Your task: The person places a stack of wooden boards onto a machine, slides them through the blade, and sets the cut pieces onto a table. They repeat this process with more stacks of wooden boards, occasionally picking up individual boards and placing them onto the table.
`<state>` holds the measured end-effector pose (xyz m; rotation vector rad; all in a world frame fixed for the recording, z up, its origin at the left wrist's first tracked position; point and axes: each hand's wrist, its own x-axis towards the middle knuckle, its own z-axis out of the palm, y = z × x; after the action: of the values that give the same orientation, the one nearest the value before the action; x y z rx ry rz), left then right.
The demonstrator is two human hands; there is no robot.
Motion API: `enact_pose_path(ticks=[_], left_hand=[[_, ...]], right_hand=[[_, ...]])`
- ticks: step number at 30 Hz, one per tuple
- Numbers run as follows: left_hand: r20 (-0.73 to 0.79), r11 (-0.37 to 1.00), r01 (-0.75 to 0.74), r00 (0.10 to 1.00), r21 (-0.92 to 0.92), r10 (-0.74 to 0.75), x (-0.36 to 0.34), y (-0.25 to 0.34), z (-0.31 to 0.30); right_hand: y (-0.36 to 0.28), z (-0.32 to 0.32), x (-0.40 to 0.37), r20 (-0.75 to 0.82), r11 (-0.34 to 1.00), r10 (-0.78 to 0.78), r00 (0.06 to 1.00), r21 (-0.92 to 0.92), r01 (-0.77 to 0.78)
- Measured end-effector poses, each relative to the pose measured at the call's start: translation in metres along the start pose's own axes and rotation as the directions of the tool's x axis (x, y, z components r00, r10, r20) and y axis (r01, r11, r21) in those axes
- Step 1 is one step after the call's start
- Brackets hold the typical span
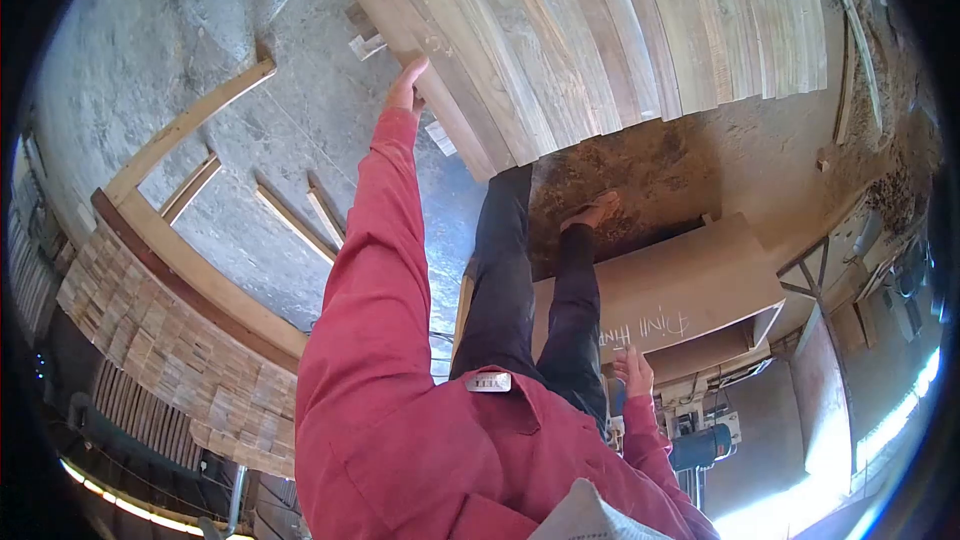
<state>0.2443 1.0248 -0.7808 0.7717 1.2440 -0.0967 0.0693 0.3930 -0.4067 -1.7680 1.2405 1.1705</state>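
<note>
My left hand (pixel 404 90) grips the outer edge of the end wooden board (pixel 440 80), its fingers partly hidden at the board's side. This board lies at the near-left side of a row of pale planks (pixel 560 30) set edge to edge. My right hand (pixel 632 370) hangs beside my right leg with its fingers loosely apart, and nothing shows in it. Near it is a brown panelled box (pixel 690 280) with white handwriting on its face.
Long wooden strips (pixel 190 120) lie on the grey floor (pixel 330 30) at the left. Many small wood blocks (pixel 170 340) are stacked below them. Sawdust (pixel 640 160) covers the ground by my foot. A dark motor (pixel 700 447) stands at the lower right.
</note>
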Motion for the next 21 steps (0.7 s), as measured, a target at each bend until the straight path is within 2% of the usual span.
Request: enact_pose_path(ticks=[3, 6, 8, 10, 12, 14, 17, 20, 21], left_hand=[[-0.034, 0.997, 0.01, 0.999, 0.079, -0.007, -0.008, 0.002, 0.0], [-0.067, 0.986, -0.05, 0.996, 0.156, 0.061, -0.016, 0.003, 0.0], [-0.055, 0.992, -0.051, 0.997, 0.119, 0.057, -0.039, 0.005, -0.005], [-0.151, 0.991, -0.042, 0.987, 0.123, 0.061, -0.063, 0.005, -0.021], [-0.176, 0.989, -0.026, 0.983, 0.147, 0.052, -0.098, 0.011, -0.041], [-0.208, 0.985, -0.003, 0.977, 0.172, 0.04, -0.139, 0.015, -0.065], [-0.214, 0.984, 0.002, 0.976, 0.177, 0.036, -0.2, 0.034, -0.094], [-0.189, 0.989, -0.057, 0.978, 0.139, 0.083, -0.275, 0.069, -0.083], [-0.157, 0.987, -0.092, 0.981, 0.134, 0.113, -0.292, 0.075, -0.081]], right_hand=[[0.005, 0.005, -0.004, 0.03, 0.999, 0.032, 0.999, 0.039, -0.034], [0.012, 0.009, -0.005, 0.027, 0.999, 0.012, 1.0, 0.035, -0.013], [0.009, 0.012, -0.014, 0.032, 0.996, -0.029, 0.999, 0.08, 0.027], [0.005, 0.015, -0.021, 0.034, 0.989, -0.073, 0.997, 0.134, 0.068], [0.005, 0.013, -0.029, 0.012, 0.986, -0.122, 0.993, 0.112, 0.119], [0.011, 0.009, -0.036, 0.036, 0.973, -0.156, 0.987, 0.179, 0.147], [0.019, 0.008, -0.047, -0.03, 0.957, -0.173, 0.984, 0.233, 0.175], [0.022, 0.01, -0.055, -0.039, 0.911, -0.247, 0.968, 0.33, 0.246], [0.023, 0.012, -0.063, -0.058, 0.917, -0.283, 0.957, 0.278, 0.287]])
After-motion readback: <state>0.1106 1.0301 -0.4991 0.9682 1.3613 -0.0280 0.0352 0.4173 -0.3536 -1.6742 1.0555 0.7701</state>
